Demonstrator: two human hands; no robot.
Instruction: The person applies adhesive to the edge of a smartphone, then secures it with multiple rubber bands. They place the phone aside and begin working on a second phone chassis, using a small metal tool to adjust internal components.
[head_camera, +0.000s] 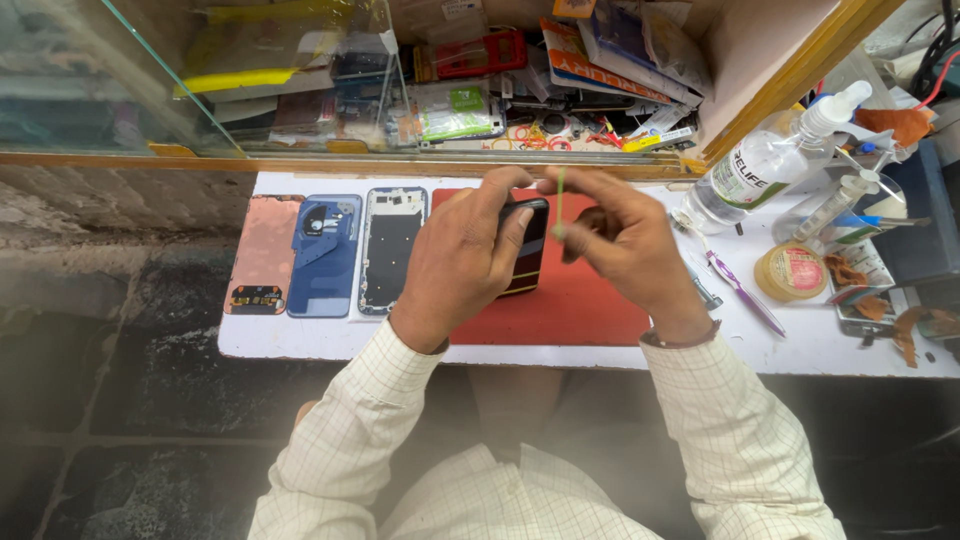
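Left hand grips phone over red mat, mid-table. Right hand pinches green band beside it. Phone parts laid out left; band not yet on phone.

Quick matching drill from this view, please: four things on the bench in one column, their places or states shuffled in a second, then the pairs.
Things:
1. phone
2. green band
3. blue panel
4. spray bottle

Places or states:
A. lying flat on the white board, left of the red mat
B. held in the left hand
C. at the right of the bench, tilted
D. pinched in the right hand, stretched upright

Pairs: 1-B, 2-D, 3-A, 4-C
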